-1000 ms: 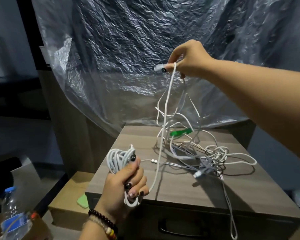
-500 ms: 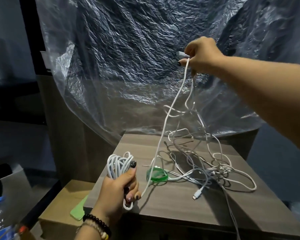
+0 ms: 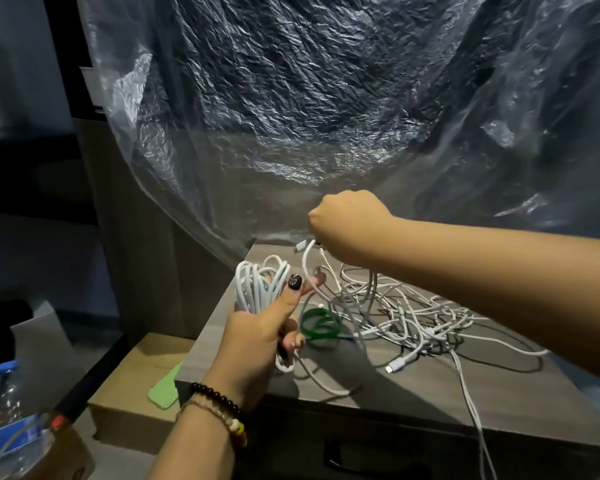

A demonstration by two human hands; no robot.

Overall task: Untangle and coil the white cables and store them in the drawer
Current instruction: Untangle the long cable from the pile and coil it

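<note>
Left hand [image 3: 257,337] grips coiled cable [image 3: 257,284]; right hand [image 3: 349,220] pinches its free end.

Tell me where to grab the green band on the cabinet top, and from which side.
Pinch the green band at its near right rim, coming from above. It lies flat as an open ring, and that edge looks clear of the left hand and most white cables.

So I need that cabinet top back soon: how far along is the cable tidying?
Partly done. One coiled bundle is already wound in the left hand. The right hand holds the free end of that cable, feeding more in. A tangled pile remains on the cabinet top, and the drawer is shut.
</note>
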